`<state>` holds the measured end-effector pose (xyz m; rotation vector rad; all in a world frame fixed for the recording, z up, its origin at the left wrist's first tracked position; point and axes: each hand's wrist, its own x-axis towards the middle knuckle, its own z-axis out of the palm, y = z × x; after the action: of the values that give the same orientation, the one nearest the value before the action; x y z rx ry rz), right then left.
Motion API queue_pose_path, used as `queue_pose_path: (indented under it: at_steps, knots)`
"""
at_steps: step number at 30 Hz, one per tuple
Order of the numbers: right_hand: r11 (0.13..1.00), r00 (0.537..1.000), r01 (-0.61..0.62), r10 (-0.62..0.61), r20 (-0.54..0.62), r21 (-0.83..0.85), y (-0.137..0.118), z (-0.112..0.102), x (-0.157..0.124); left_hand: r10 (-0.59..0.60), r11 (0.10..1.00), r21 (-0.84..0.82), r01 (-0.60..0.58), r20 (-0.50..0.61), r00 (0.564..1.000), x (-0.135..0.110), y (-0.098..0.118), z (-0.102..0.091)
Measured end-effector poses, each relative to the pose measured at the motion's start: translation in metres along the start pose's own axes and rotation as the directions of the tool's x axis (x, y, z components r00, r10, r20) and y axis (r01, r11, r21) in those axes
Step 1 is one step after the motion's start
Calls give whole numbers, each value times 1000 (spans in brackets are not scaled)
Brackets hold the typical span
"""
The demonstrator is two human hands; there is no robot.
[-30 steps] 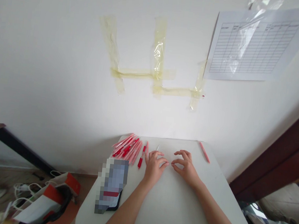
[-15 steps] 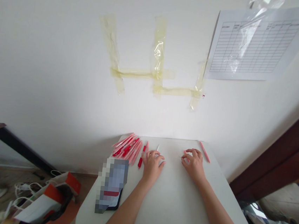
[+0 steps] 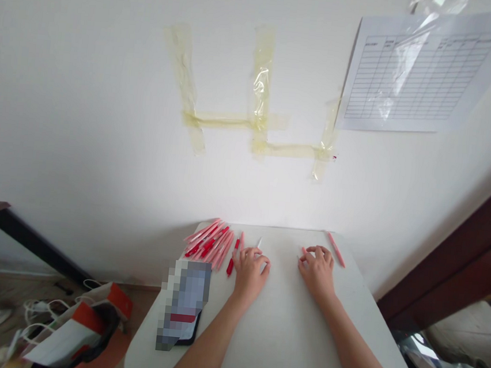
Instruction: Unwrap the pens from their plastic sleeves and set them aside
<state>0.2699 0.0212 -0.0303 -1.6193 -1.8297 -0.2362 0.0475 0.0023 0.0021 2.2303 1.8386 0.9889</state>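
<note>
My left hand (image 3: 251, 272) rests palm down on the white table (image 3: 277, 331), fingers bent and thumb apart. Beyond its fingertips a thin white piece (image 3: 259, 242) and a pink pen (image 3: 242, 239) stick out, partly covered. Just left of that hand lies a red pen (image 3: 232, 259). My right hand (image 3: 317, 271) is closed in a pinch near the table; what sits between thumb and forefinger is too small to make out. A pink piece (image 3: 304, 250) shows beyond its fingers, mostly hidden. Another pink pen (image 3: 336, 250) lies to the right of it.
A pile of pink and red pens (image 3: 211, 244) lies at the table's back left. In front of it is a phone (image 3: 190, 332), largely blurred out. The wall (image 3: 105, 107) borders the back edge. Paper bags (image 3: 70, 329) stand on the floor at left.
My right hand has lowered and turned slightly, its fingers drawn closer together. The thin tip that stuck out leftward from its pinch shows less. My left thumb has shifted slightly inward.
</note>
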Motion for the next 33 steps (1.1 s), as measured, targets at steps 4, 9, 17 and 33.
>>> queue_pose_path:
  at_steps: [4, 9, 17, 33]
  knots:
    - [1000, 1000, -6, 6, -28, -16, 0, 2, 0, -3, 1000, 11, 3, 8, 1000, 0, 1, -2]
    - [999, 999, 0, -1, -40, -38, 2, 4, 0, -6, 1000, 24, 5, 10, 1000, 0, 0, -1]
    - [998, 999, -25, 23, -29, -59, 2, 4, 1, -7, 1000, 30, 7, 9, 1000, 0, 0, 0]
    - [988, 997, -70, 67, -25, -139, -2, 2, 0, -15, 999, 28, 15, 14, 1000, -1, 0, -1]
